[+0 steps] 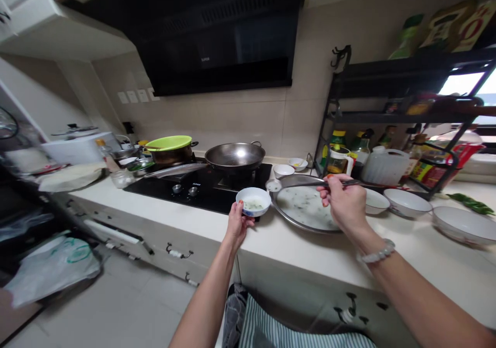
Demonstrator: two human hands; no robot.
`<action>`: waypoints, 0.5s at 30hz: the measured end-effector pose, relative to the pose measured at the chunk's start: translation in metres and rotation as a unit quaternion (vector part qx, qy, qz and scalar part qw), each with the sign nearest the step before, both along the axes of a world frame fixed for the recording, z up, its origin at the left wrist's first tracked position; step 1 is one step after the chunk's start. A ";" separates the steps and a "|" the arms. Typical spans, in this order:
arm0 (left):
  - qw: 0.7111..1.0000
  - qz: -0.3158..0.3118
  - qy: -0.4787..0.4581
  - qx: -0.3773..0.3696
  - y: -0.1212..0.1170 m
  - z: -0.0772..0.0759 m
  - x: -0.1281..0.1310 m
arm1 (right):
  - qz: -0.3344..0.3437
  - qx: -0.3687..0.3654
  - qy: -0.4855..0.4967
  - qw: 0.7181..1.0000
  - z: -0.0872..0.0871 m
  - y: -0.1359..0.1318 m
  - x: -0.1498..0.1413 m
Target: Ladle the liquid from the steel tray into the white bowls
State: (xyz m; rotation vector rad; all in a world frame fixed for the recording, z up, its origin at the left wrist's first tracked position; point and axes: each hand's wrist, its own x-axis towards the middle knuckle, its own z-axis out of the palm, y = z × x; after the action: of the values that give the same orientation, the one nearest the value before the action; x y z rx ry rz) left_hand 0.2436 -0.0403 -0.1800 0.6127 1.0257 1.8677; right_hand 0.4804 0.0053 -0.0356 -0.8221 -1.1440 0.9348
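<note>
- Head view: a small white bowl [253, 201] with blue marks outside, holding pale soup flecked green, is gripped by the left hand [239, 223].
- The right hand [344, 200] grips a ladle [304, 184]; its filled cup is near the bowl.
- Beneath the right hand, a wide metal basin [291, 221] holds similar pale, flecked liquid.
- Right of that hand, white bowls [406, 211] line the desk [406, 255].

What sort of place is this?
A kitchen, probably a home one: a black built-in cooktop, a range hood on the wall above it, and a small bowl of pale, soupy liquid in the left hand.
</note>
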 end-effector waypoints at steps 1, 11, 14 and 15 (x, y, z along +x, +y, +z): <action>1.000 0.000 0.001 0.001 0.000 0.000 0.000 | 0.007 0.004 -0.009 1.000 0.000 -0.002 -0.004; 1.000 -0.001 0.005 0.004 0.001 0.000 0.001 | 0.106 0.141 -0.158 0.972 -0.038 -0.028 -0.020; 1.000 -0.001 0.006 0.003 0.000 0.001 0.001 | 0.121 0.285 -0.212 0.927 -0.041 -0.034 -0.013; 1.000 -0.001 0.006 0.003 0.000 0.001 0.001 | 0.125 0.333 -0.226 0.907 -0.040 -0.036 -0.011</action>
State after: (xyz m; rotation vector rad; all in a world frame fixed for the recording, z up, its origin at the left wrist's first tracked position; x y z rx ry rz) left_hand 0.2446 -0.0403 -0.1792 0.6283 1.0265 1.8678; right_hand 0.4692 -0.0302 -0.0756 -0.3277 -1.8714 0.4884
